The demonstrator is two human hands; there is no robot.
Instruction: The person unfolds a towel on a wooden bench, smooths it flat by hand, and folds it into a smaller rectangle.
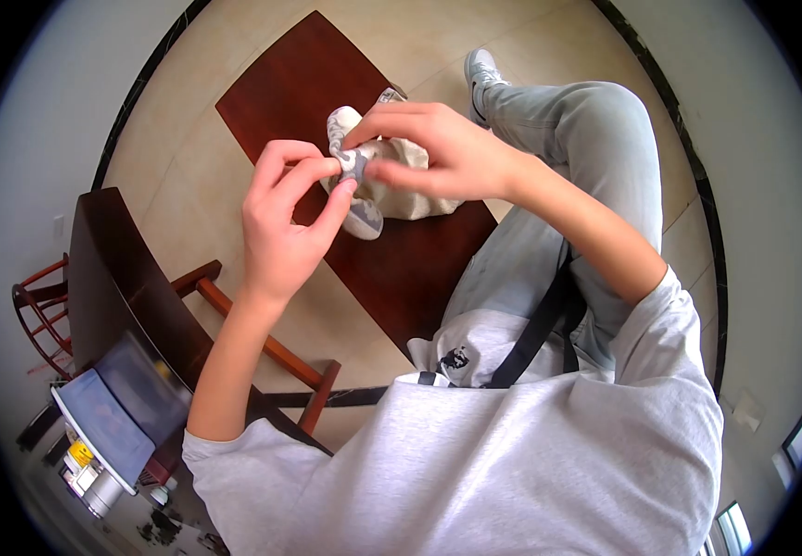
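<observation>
Between both hands is a grey-and-white patterned sock [364,222], its pale rounded end pointing up and its grey end hanging down. My left hand [285,208] pinches its middle between thumb and fingertips. From the other side, my right hand [447,153] has its fingers on the upper part of the sock; its thumb is slightly blurred by motion. Behind and below the right hand, a crumpled cream cloth bag [410,199] lies on the dark reddish-brown bench [299,83]. Part of the bag is hidden by the right hand.
A dark wooden table [132,269] stands at the left, with a grey-blue plastic bin [109,431] and small items on it. A wooden chair [44,306] is beyond it. My bent leg in light jeans [595,139] is at the right of the bench.
</observation>
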